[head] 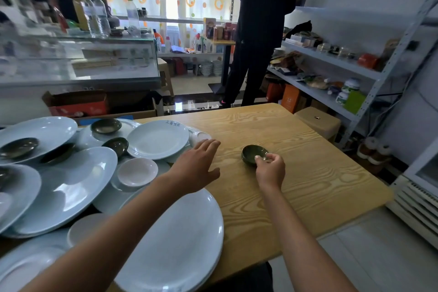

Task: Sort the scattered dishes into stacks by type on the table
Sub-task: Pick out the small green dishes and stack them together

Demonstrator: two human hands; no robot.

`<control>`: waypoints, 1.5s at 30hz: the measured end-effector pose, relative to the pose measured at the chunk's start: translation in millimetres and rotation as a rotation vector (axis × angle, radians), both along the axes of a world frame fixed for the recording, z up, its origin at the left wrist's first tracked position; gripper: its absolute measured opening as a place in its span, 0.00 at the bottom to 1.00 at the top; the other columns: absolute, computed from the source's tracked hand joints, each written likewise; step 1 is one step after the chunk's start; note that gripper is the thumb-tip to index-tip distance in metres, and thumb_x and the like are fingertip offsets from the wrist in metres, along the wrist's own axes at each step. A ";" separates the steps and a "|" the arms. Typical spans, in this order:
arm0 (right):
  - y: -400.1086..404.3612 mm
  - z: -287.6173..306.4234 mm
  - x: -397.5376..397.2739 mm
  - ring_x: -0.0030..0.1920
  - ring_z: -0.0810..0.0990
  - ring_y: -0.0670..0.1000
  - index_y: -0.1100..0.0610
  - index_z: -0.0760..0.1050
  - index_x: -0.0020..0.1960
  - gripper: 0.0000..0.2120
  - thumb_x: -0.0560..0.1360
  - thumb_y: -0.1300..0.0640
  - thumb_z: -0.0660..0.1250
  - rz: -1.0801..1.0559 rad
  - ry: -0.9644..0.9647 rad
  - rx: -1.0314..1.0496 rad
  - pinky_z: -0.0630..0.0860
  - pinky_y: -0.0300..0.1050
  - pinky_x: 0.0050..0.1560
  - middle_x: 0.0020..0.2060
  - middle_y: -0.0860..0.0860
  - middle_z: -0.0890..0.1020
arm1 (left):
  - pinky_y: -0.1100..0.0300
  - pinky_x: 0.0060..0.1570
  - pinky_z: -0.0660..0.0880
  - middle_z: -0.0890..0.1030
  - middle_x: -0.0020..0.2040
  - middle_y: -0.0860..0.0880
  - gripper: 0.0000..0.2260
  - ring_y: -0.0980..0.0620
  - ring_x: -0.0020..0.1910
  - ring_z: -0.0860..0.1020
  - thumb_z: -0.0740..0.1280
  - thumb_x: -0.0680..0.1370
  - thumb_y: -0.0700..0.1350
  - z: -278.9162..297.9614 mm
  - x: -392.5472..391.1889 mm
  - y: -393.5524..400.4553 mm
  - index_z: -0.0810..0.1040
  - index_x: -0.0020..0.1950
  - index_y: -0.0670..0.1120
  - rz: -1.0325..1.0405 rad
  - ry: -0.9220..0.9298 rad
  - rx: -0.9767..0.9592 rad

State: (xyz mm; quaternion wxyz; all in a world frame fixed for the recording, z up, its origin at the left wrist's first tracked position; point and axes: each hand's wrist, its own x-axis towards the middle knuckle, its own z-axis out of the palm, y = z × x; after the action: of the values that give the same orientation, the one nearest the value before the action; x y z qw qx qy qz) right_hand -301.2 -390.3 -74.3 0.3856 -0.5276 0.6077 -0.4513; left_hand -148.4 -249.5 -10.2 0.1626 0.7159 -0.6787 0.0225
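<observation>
Bare table (308, 173) lies right; crowded plates (71, 185) block the left.

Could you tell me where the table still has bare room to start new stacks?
The bare wood of the table lies right of and beyond the dark bowl pinched by the right hand, out to the far edge. Left of the left hand, overlapping white plates crowd everything.

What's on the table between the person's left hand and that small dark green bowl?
Nothing: in the head view, only bare wooden table separates the left hand from the small dark green bowl.
</observation>
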 end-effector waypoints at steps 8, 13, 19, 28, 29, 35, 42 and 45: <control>30.3 -1.6 54.2 0.44 0.77 0.48 0.53 0.79 0.50 0.04 0.76 0.58 0.66 0.471 0.408 -0.376 0.78 0.47 0.45 0.46 0.48 0.78 | 0.53 0.67 0.65 0.65 0.74 0.49 0.25 0.49 0.73 0.62 0.61 0.79 0.55 0.3 19.2 12.2 0.63 0.73 0.48 0.077 -0.080 -0.058; 26.9 -12.2 77.4 0.47 0.78 0.48 0.52 0.81 0.51 0.07 0.76 0.58 0.65 0.682 0.602 -0.383 0.76 0.44 0.47 0.49 0.49 0.81 | 0.53 0.59 0.71 0.76 0.63 0.47 0.19 0.48 0.63 0.71 0.57 0.81 0.56 -3.0 50.0 23.3 0.74 0.65 0.46 0.215 -0.223 -0.069; 38.8 -30.9 93.6 0.48 0.77 0.56 0.52 0.79 0.47 0.09 0.77 0.57 0.60 0.762 0.773 -0.434 0.69 0.45 0.41 0.48 0.52 0.78 | 0.54 0.50 0.72 0.82 0.53 0.45 0.14 0.46 0.54 0.75 0.60 0.81 0.51 5.2 95.0 28.0 0.80 0.56 0.44 0.482 -0.374 -0.032; 40.2 -47.9 97.6 0.45 0.78 0.59 0.53 0.78 0.50 0.08 0.78 0.54 0.60 0.666 0.788 -0.558 0.66 0.45 0.37 0.47 0.53 0.75 | 0.54 0.45 0.66 0.82 0.52 0.45 0.15 0.46 0.52 0.74 0.60 0.80 0.53 0.7 139.7 19.9 0.81 0.54 0.46 0.736 -0.553 0.358; 40.2 -48.5 98.2 0.45 0.78 0.59 0.53 0.78 0.51 0.08 0.78 0.54 0.60 0.661 0.794 -0.566 0.66 0.44 0.36 0.47 0.53 0.75 | 0.54 0.45 0.66 0.82 0.51 0.45 0.14 0.46 0.51 0.74 0.60 0.80 0.52 0.7 141.8 18.2 0.81 0.55 0.46 0.749 -0.551 0.379; 42.1 -47.3 99.3 0.40 0.79 0.61 0.55 0.78 0.48 0.07 0.78 0.55 0.62 0.652 0.805 -0.583 0.65 0.44 0.33 0.46 0.54 0.77 | 0.56 0.47 0.68 0.80 0.55 0.44 0.12 0.45 0.55 0.73 0.66 0.76 0.45 -3.2 141.8 13.7 0.78 0.59 0.47 0.771 -0.517 0.469; 42.6 -44.0 98.8 0.40 0.79 0.60 0.56 0.77 0.47 0.08 0.78 0.56 0.60 0.647 0.811 -0.586 0.65 0.45 0.33 0.46 0.54 0.76 | 0.57 0.46 0.68 0.81 0.53 0.43 0.10 0.46 0.55 0.74 0.66 0.77 0.42 4.7 129.6 15.0 0.80 0.57 0.44 0.741 -0.580 0.337; 43.8 -42.8 96.7 0.43 0.79 0.60 0.56 0.76 0.48 0.07 0.78 0.57 0.60 0.655 0.794 -0.540 0.65 0.45 0.35 0.48 0.54 0.76 | 0.56 0.49 0.71 0.81 0.53 0.42 0.11 0.45 0.55 0.74 0.66 0.76 0.41 15.3 114.6 14.6 0.79 0.57 0.40 0.691 -0.615 0.246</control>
State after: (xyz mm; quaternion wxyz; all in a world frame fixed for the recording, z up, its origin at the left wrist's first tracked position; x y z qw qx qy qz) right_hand -204.4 -346.5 -117.1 0.0994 -0.8967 0.3741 -0.2148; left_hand -33.8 -234.9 5.1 -0.1487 0.8737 -0.4152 0.2052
